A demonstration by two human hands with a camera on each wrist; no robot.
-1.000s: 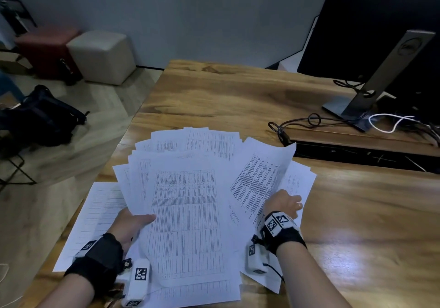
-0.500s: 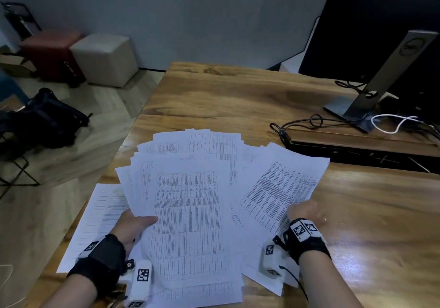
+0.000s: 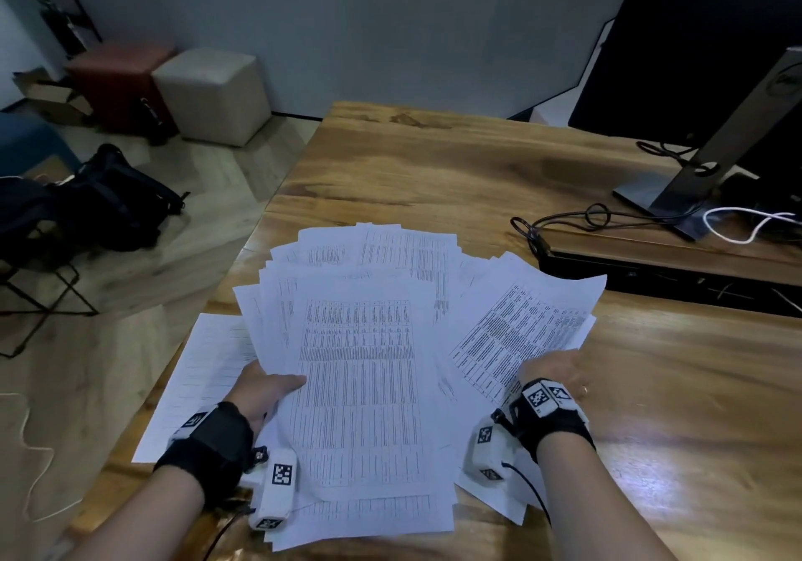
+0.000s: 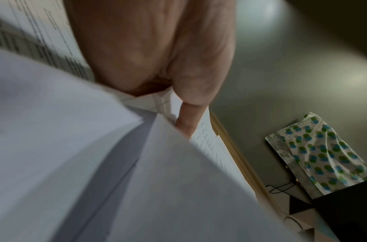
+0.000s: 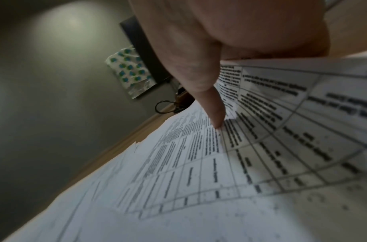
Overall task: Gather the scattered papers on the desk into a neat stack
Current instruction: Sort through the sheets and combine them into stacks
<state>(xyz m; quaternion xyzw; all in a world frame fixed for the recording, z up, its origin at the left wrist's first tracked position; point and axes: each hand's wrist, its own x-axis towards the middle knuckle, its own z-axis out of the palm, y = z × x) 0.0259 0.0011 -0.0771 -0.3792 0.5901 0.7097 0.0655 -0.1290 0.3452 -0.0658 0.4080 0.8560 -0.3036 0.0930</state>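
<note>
Several white printed sheets lie fanned out on the near part of the wooden desk (image 3: 434, 170). My left hand (image 3: 264, 391) holds the left edge of the main bundle of papers (image 3: 360, 369), thumb on top and fingers underneath; in the left wrist view one finger (image 4: 188, 117) goes between the sheets. My right hand (image 3: 553, 371) pinches the near edge of a tilted printed sheet (image 3: 525, 326) at the right of the fan, with its thumb (image 5: 209, 101) lying on the print. One more sheet (image 3: 204, 369) lies flat by the desk's left edge.
A monitor stand (image 3: 711, 170) and looped black cables (image 3: 564, 222) sit at the back right, with a white cable (image 3: 746, 226) beside them. A black cable slot (image 3: 672, 274) runs across the desk. Off the desk to the left are a black bag (image 3: 108, 196) and two cube stools (image 3: 212, 91).
My right hand has carried its sheet out to the right and turned it flatter, widening the fan. The left hand has kept its hold on the main bundle.
</note>
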